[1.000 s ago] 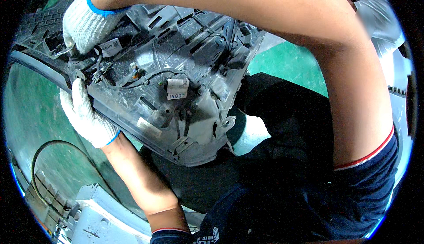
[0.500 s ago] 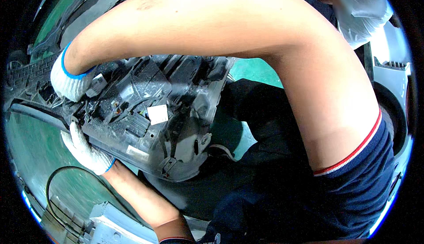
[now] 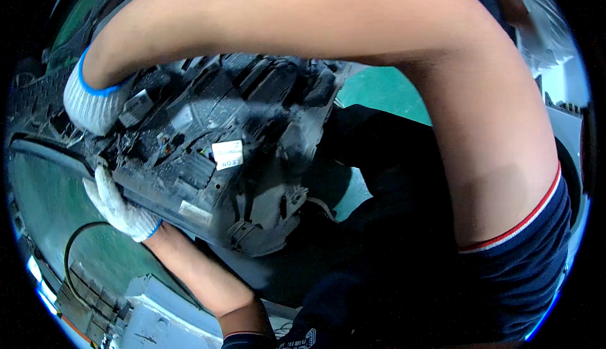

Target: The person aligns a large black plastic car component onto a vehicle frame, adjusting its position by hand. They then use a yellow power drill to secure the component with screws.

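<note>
The left hand (image 3: 120, 209) is gripping the near edge of the dark panel (image 3: 196, 169), left of centre; the right hand (image 3: 95, 110) is hiding its grip. Both are staying put, keeping work there.

Showing a big, dark moulded panel (image 3: 211, 121), dusty and scuffed; lying slantwise across left and middle of view, facing uneven, ribbed side toward camera, bearing white labels (image 3: 222, 153), rounding off near lower middle.

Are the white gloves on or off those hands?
On. The left hand and right hand are both covered in white, with blue cuffs around the wrists.
</note>
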A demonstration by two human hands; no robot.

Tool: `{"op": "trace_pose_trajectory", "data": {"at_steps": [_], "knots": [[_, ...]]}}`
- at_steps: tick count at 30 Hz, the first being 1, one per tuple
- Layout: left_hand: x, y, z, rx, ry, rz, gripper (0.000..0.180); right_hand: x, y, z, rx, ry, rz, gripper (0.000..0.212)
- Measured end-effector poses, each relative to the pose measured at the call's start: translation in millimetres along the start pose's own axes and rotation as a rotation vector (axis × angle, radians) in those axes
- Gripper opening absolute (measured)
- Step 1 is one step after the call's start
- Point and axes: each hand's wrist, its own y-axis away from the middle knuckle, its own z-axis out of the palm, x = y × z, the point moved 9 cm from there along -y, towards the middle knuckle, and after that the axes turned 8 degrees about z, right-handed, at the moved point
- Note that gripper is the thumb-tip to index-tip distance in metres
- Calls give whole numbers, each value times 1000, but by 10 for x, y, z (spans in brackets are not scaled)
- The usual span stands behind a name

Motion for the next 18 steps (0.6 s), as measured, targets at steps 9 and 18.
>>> {"op": "trace_pose_trajectory", "data": {"at_steps": [9,18], "knots": [[249,-123,168,207,632,-539,42,46,-171,-157,-23,111,-3,39],[272,-161,201,273,711,-532,39,129,108,-218,236,-191,112,39]]}}
